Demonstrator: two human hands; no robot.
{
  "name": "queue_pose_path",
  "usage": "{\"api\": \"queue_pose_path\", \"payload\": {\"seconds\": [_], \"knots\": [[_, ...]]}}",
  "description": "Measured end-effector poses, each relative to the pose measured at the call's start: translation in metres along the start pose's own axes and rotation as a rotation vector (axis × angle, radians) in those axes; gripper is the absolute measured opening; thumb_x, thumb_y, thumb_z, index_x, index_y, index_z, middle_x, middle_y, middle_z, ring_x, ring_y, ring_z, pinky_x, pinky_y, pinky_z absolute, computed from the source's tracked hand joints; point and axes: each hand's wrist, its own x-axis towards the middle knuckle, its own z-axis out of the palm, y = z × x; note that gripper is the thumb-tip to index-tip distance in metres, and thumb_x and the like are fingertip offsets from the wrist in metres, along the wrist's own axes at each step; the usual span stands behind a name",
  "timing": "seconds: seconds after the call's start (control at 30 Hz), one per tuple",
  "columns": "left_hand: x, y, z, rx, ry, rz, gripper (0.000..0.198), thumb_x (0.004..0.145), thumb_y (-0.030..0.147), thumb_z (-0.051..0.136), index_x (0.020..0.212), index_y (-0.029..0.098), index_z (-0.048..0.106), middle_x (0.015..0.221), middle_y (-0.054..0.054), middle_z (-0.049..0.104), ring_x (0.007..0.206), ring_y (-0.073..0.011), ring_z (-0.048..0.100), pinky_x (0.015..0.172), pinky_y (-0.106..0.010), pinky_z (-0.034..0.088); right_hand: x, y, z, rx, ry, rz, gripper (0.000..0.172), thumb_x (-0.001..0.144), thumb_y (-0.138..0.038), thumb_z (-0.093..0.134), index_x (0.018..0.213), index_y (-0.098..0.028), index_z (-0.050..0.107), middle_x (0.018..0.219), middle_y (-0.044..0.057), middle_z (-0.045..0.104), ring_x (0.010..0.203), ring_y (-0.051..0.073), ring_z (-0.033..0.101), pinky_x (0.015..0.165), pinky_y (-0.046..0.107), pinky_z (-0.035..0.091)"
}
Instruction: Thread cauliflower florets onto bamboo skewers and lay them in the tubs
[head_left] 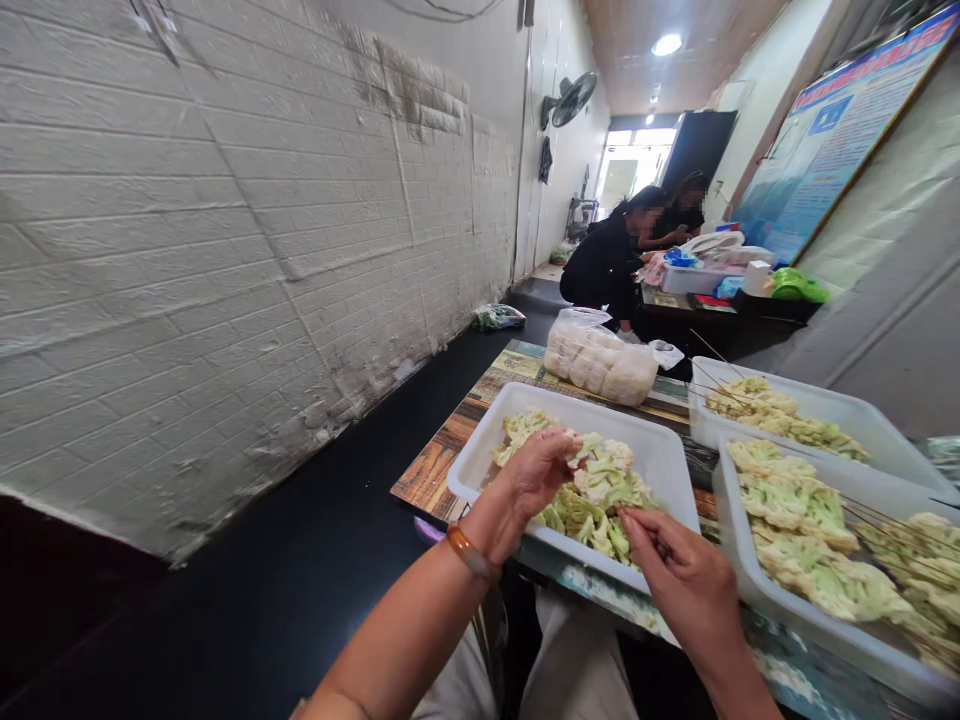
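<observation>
A white plastic tub [472, 455] on the table in front of me holds cut cauliflower florets [592, 525]. Over it, my left hand [536, 470] curls its fingers around cauliflower [607, 470], a cluster of pale florets with green stems. An amber-coloured bangle [469, 553] circles my left wrist. At the lower right side of that cluster, my right hand [675, 560] has thumb and forefinger pinched together on what looks like a thin skewer, mostly hidden by the fingers. Both hands are close together above the tub's near half.
Two more tubs [780, 600] [885, 415] at the right hold skewered cauliflower. A bag of pale round items [600, 360] lies behind my tub on the wooden table [435, 470]. A white brick wall [225, 250] runs along the left. Two people [607, 260] are at a farther table.
</observation>
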Motion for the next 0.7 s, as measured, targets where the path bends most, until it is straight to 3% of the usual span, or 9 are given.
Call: {"api": "queue_pose_path", "payload": {"seconds": [0.17, 0.37, 0.7], "knots": [[0.0002, 0.0007, -0.0013, 0.082, 0.014, -0.019, 0.018, 0.055, 0.023, 0.071, 0.06, 0.014, 0.056, 0.06, 0.002, 0.051, 0.055, -0.0086, 0.045, 0.056, -0.024, 0.032, -0.0002, 0.0002, 0.0007, 0.009, -0.008, 0.008, 0.029, 0.087, -0.039, 0.051, 0.077, -0.022, 0.072, 0.072, 0.002, 0.074, 0.053, 0.015, 0.065, 0.053, 0.023, 0.052], [-0.0038, 0.0005, 0.0023, 0.248, 0.072, 0.132, 0.016, 0.06, 0.024, 0.069, 0.059, 0.013, 0.058, 0.06, 0.002, 0.049, 0.058, -0.0076, 0.042, 0.058, -0.023, 0.029, -0.003, 0.0014, 0.0007, 0.006, -0.012, 0.002, 0.031, 0.089, -0.039, 0.05, 0.076, -0.021, 0.072, 0.07, 0.002, 0.073, 0.052, 0.014, 0.064, 0.052, 0.022, 0.05], [-0.0074, 0.0027, 0.0026, 0.289, 0.042, 0.15, 0.016, 0.06, 0.024, 0.072, 0.061, 0.014, 0.06, 0.059, 0.002, 0.05, 0.058, -0.0082, 0.043, 0.06, -0.022, 0.032, -0.0065, 0.0016, 0.0027, 0.003, -0.044, 0.026, 0.029, 0.09, -0.036, 0.049, 0.079, -0.02, 0.071, 0.072, 0.001, 0.072, 0.057, 0.015, 0.066, 0.057, 0.023, 0.051]]}}
